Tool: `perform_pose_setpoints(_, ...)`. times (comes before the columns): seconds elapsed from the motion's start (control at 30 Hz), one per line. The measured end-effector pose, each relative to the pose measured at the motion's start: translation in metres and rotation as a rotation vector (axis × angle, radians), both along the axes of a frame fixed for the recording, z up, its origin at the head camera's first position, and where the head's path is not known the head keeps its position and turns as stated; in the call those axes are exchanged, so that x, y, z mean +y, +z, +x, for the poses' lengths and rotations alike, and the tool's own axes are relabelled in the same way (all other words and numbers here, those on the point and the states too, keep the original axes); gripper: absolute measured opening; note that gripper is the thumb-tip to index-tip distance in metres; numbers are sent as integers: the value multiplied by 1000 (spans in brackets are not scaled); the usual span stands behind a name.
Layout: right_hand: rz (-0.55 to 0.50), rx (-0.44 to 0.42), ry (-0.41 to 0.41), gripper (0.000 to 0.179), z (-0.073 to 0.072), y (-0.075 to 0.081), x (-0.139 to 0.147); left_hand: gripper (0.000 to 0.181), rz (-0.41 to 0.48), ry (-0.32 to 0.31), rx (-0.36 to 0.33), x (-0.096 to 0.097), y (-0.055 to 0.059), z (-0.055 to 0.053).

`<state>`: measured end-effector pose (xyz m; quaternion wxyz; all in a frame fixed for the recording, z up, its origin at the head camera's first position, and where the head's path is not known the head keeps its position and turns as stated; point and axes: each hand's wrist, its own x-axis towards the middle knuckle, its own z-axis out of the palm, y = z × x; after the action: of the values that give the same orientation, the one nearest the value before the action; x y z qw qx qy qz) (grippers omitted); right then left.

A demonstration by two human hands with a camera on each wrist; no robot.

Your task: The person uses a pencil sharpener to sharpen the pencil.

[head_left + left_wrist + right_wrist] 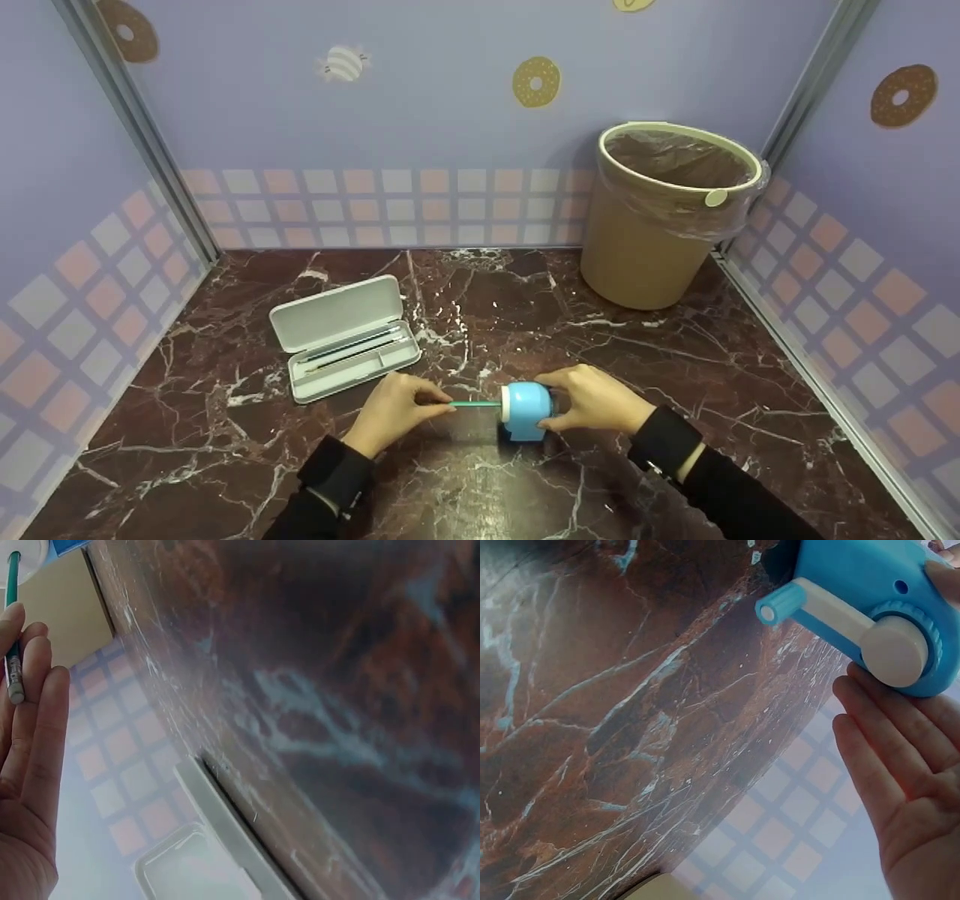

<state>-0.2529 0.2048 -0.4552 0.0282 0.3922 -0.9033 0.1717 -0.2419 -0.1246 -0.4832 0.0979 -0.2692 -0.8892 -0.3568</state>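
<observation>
My left hand (394, 409) pinches a green pencil (475, 403) near its eraser end. In the left wrist view the grey eraser (16, 697) sticks out past the thumb and the other fingers are nearly straight. The pencil's far end is hidden inside a blue hand-crank pencil sharpener (528, 409), which stands on the marbled table. From the right, my right hand (592, 397) grips the sharpener's body between thumb and fingers. The right wrist view shows its white crank arm (836, 611) with a blue knob (780, 604), which no finger touches.
A white pencil case (337, 315) lies open to the left, with pencils (352, 347) in it. At the back right stands a tan bin (645, 247) lined with a clear bag. Small white flecks dot the marbled table (495, 300). Patterned walls enclose the back and sides.
</observation>
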Motion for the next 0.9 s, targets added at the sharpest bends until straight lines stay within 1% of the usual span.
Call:
perform_pose_setpoints(0.2,-6,0,5,59,-1,-1,1,9,1,-4,-12,-3,3,0)
perform_pose_setpoints(0.4,-13,2,1,59,-1,0,1,8,12,-24,-16,-7,4,-1)
perform_pose_setpoints(0.73,-3,-27,2,56,-1,2,2,9,45,-43,-34,-9,2,-3)
perform_pose_setpoints(0.9,-1,-25,8,57,-2,1,2,10,41,-52,-13,-12,1,-2)
